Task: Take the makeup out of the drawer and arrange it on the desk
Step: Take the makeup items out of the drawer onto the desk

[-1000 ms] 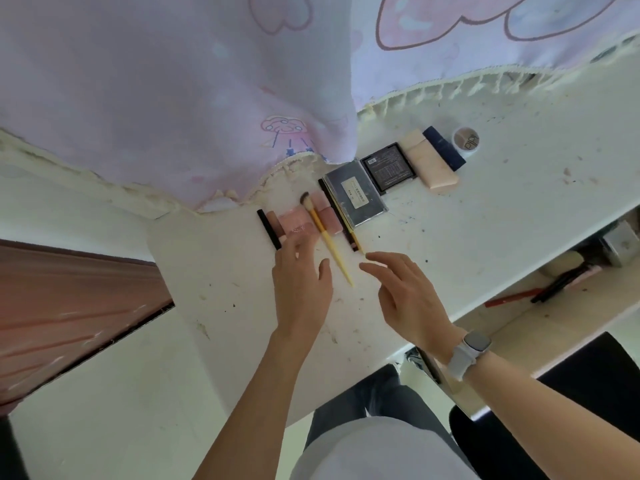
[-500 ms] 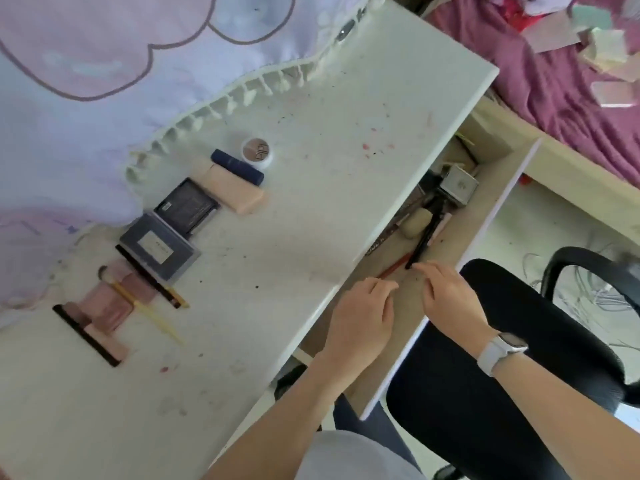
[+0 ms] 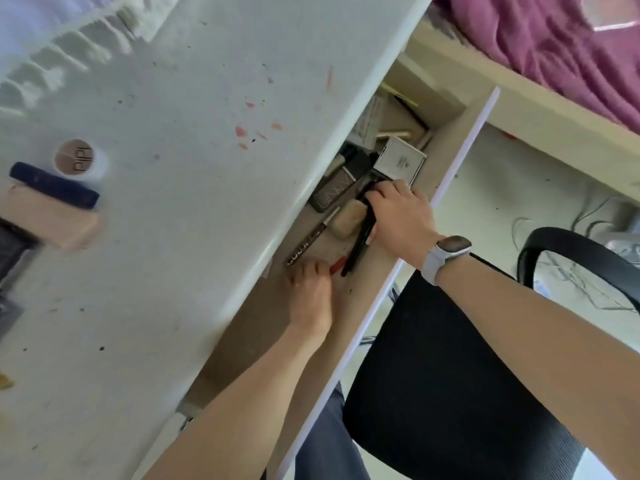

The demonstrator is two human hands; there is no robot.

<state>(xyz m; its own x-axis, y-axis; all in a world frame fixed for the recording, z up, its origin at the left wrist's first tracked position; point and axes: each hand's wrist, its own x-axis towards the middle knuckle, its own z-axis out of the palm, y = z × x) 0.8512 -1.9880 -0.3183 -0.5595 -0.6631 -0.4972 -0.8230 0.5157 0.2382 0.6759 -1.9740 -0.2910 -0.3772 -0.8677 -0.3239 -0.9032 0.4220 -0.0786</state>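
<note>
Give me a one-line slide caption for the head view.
Both hands in the open drawer: right hand grips black makeup sticks, left hand touches a red pencil.

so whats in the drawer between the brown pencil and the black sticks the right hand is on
In the head view, a beige sponge-like pad lies between the brown pencil and the black sticks under the right hand, beside both.

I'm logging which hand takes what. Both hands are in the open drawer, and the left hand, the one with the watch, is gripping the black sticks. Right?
Not quite: the head view shows the watch on the right hand, which grips the black sticks. The left hand touches a red pencil. Both are in the open drawer.
</note>
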